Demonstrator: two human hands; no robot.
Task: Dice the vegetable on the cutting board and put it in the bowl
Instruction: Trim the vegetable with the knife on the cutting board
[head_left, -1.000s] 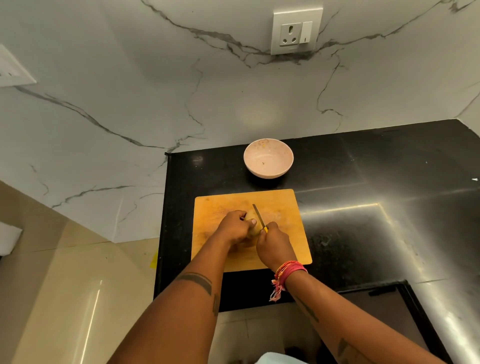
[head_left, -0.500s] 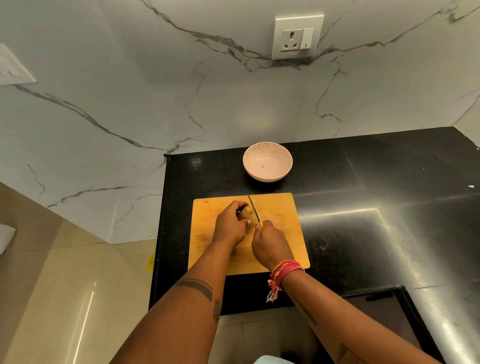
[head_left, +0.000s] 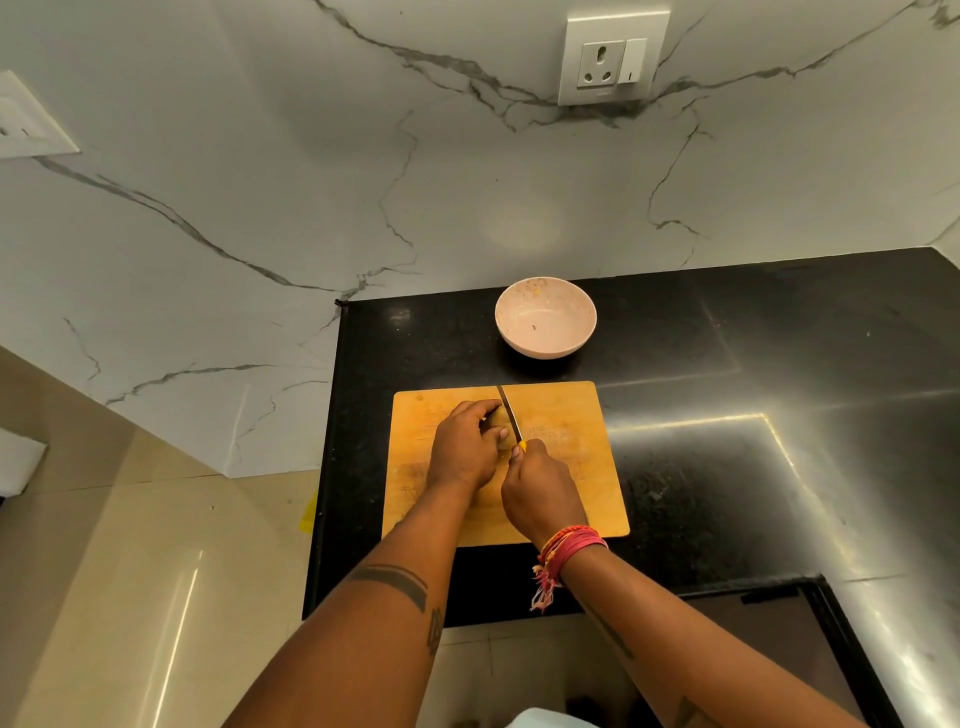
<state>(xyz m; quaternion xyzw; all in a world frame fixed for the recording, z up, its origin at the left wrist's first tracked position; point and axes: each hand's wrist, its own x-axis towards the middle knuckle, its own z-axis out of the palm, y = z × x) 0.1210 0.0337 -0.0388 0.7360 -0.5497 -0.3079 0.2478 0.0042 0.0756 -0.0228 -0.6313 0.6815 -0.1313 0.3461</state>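
On the board (head_left: 571, 415) at my 12 o'clock, my left hand (head_left: 462, 449) curls over the vegetable (head_left: 500, 415). My right hand (head_left: 543, 491) grips the knife (head_left: 509, 413), blade running 11-to-5 against its right side. Bowl (head_left: 545, 318) beyond.

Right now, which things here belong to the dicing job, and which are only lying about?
For the job:
- vegetable, held by the left hand
- knife, gripped by the right hand
- cutting board
- bowl, beyond the board, with no dice in it yet

Not part of it:
- wall socket
- black counter, which only carries board and bowl
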